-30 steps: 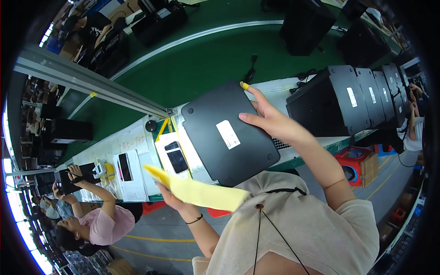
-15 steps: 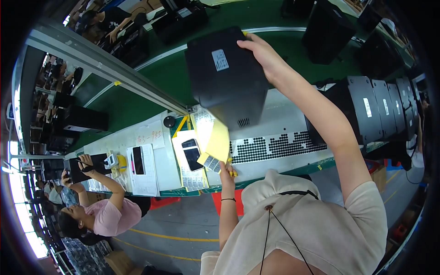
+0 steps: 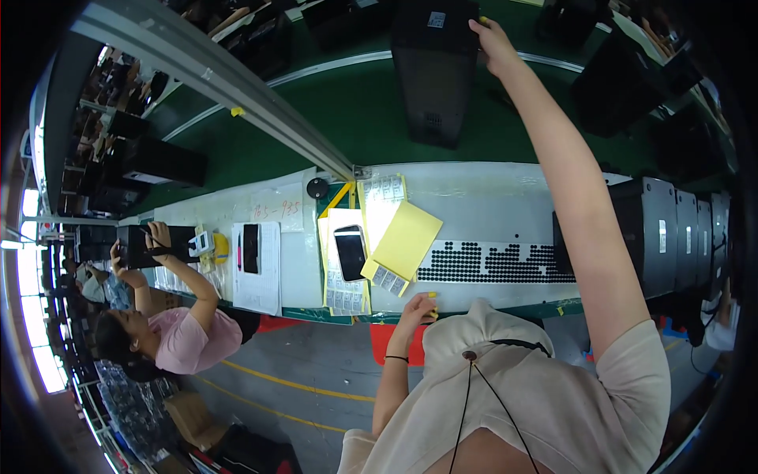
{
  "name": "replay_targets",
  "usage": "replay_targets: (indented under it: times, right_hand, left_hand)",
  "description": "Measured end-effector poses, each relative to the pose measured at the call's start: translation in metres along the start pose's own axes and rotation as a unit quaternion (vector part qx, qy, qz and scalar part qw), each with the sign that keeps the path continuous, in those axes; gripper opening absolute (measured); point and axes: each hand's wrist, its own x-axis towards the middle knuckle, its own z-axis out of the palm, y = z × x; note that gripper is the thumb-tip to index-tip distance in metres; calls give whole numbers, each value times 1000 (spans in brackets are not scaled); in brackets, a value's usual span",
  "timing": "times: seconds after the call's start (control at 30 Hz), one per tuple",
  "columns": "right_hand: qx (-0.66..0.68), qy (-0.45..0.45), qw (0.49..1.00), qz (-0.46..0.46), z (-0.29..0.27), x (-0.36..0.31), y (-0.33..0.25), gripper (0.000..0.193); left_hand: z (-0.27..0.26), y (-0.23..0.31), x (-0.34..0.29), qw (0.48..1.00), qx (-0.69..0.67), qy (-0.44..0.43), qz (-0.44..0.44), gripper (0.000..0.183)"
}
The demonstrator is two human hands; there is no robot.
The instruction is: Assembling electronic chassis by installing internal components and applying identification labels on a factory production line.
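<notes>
**The black box (image 3: 434, 79) has gone up and away from you, and your left hand (image 3: 417, 308) has let go of the yellow paper (image 3: 407, 237)**

Half a second ago the box was near the middle of the picture, partly over the table (image 3: 474, 189). Now it is at the top, a bit right of the middle, over the green belt (image 3: 347, 103). You cannot tell from here if it sits on the belt.

Your right hand (image 3: 493, 47) is at the box's upper right edge. Your thumb is on the edge and your fingers are closed on it, though some are hidden. Your arm is stretched far out.

Your left hand is below the middle, by the table's near edge. Its fingers are bent, with a small gap between them. Two wear yellow wraps.

The yellow paper lies on the table just above that hand. It overlaps the left end of a white sheet with black dots (image 3: 497, 262). A phone (image 3: 350, 253) lies just left of it. More black boxes (image 3: 667, 237) stand in a row at the right. At the left, a person in a pink top (image 3: 197, 340) has both hands on a black thing (image 3: 140, 251).
</notes>
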Motion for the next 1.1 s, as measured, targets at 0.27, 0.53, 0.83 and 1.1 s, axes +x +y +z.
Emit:
replay_targets:
  times: [0.27,0.53,0.83,1.1]
  right_hand:
    - [80,-4,983,-163,-3,-140,-36,44]
    - [268,-780,566,-10,-48,-339,-189,24]
    - [275,-710,635,-131,-164,-421,-199,9]
    - [238,-638,688,-251,-213,-471,-223,13]
  left_hand:
    - [-15,-8,-7,993,-18,-14,113,38]
    - [-2,-61,-22,973,82,160,144,28]
    - [23,-143,-71,968,-121,213,54,20]
    - [34,-164,-91,940,-127,259,182,35]
